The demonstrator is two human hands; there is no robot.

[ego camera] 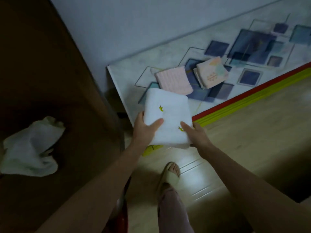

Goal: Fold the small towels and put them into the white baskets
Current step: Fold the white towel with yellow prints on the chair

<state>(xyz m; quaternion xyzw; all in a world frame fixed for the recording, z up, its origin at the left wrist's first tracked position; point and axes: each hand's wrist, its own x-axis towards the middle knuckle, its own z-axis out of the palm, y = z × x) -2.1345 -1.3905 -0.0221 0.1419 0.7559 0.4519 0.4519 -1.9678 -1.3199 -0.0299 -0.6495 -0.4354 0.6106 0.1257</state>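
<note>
your left hand [144, 126] and right hand [196, 135] both grip the folded white towel [168, 118], thumbs laid on top and fingers hidden beneath its near edge, so it hangs flat between them just above the corner of the patterned mat [185, 52]. the fold looks finished, a neat rectangle with small yellow motifs facing up. no white basket shows anywhere in view, so i judge the step in hand is carrying this towel to one. keep both thumbs pressing down and hold it level, because soft terry will sag and spring open if you let one side go. lower it into the basket flat, then slide your fingers out from under it rather than dropping it.

just beyond the towel, on the mat, lie a folded pink towel [173, 80] and, beside it, a folded pastel printed towel [211, 73]; they are apart from each other and both seem ready to go in next. to your left, on the dark brown worktop [50, 64], a crumpled white towel [32, 147] waits unfolded.

the mat lies on the floor against a pale wall [134, 22], with a red and yellow strip [244, 96] along its near edge. pale wood flooring [252, 132] runs under you, and your foot in a slipper [170, 174] stands on it. the room is dim, so mind the strip's edge when you step.
</note>
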